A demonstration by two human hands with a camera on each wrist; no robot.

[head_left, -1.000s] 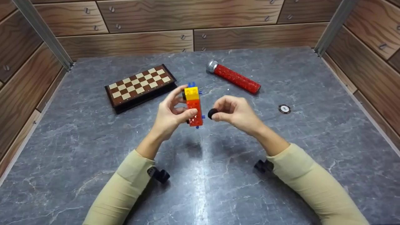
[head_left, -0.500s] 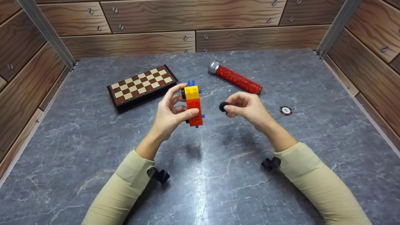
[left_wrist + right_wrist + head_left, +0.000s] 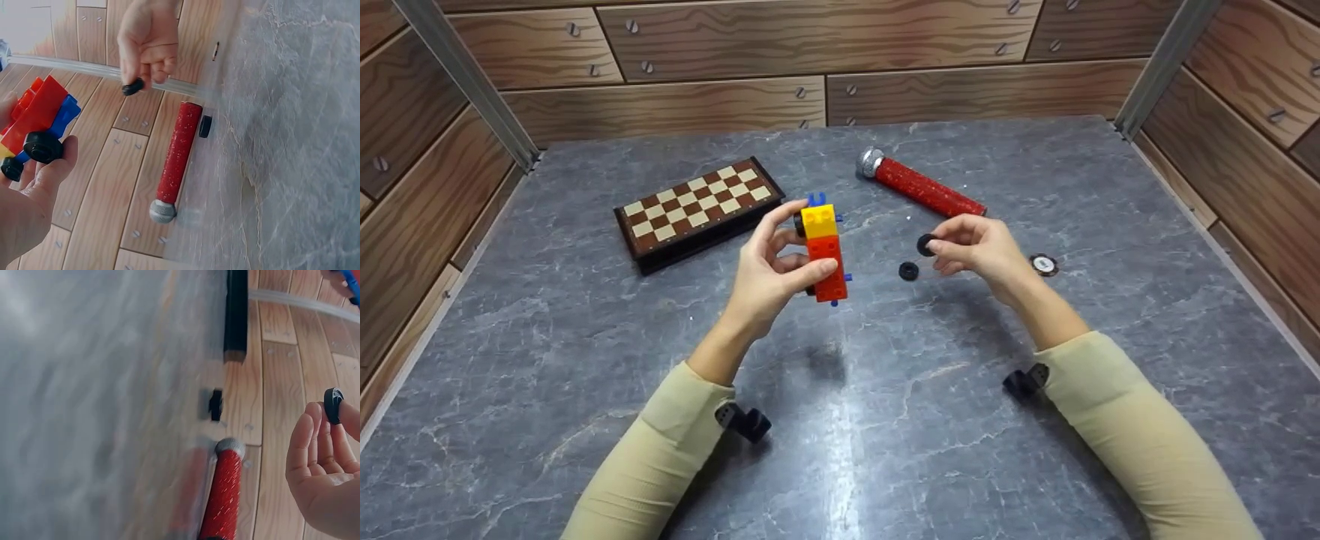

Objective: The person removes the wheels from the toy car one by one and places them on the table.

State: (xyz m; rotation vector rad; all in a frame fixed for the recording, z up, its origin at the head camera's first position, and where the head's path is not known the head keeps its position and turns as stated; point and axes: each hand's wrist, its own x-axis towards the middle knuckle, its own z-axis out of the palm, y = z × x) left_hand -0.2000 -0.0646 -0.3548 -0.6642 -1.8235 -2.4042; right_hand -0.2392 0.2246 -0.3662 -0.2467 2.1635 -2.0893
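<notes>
My left hand (image 3: 769, 274) grips a toy car of red and yellow building blocks (image 3: 826, 262) above the table. Black wheels (image 3: 43, 147) sit on the car's side toward the palm; bare blue pegs (image 3: 847, 277) stick out on the side facing my right hand. Between thumb and fingers, my right hand (image 3: 979, 251) pinches a loose black wheel (image 3: 925, 244), apart from the car. Another black wheel (image 3: 908, 271) lies on the table just below and left of that hand; the right wrist view also shows this table wheel (image 3: 216, 405).
A folded chessboard box (image 3: 701, 210) lies at the back left. Behind my right hand is a red glitter microphone (image 3: 926, 187) with a silver head. A poker chip (image 3: 1043, 264) rests to the right of that hand. Wood-patterned walls (image 3: 720, 45) border the grey marbled table (image 3: 585, 337).
My right hand has moved right and slightly up, away from the car, with the wheel pinched in it. The second wheel on the table has come into view. My left hand has barely moved.
</notes>
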